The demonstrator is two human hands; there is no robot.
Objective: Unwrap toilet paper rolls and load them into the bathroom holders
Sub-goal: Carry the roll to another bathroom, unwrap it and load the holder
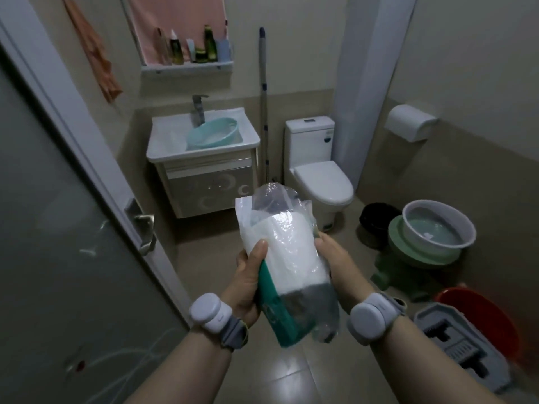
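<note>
- Two hands up front, both gripping one plastic pack of toilet paper, held in mid-air over the tiled floor.
- Left hand clasps the pack's left side, thumb pressed on the front of the wrap.
- Right hand clamps the right side, fingers tucked behind, out of sight.
- Inside the wrap, a white roll sits in the middle; the top of the wrap is loose and crumpled, standing up empty above the roll.
- Green printing runs down the pack's left edge, and the bottom end looks grey and see-through.
- White trackers strapped on both wrists, left and right.
- Ahead, the toilet, lid down, against the back wall.
- Up on the right wall, a white holder, well apart from the pack.
- Sink to the left of the toilet, a teal basin resting in it; a mop handle leans between sink and toilet.
- Right side of the floor: a pale basin stacked on a green stool, a red bucket nearer the camera.
- Frosted door fills the left.
</note>
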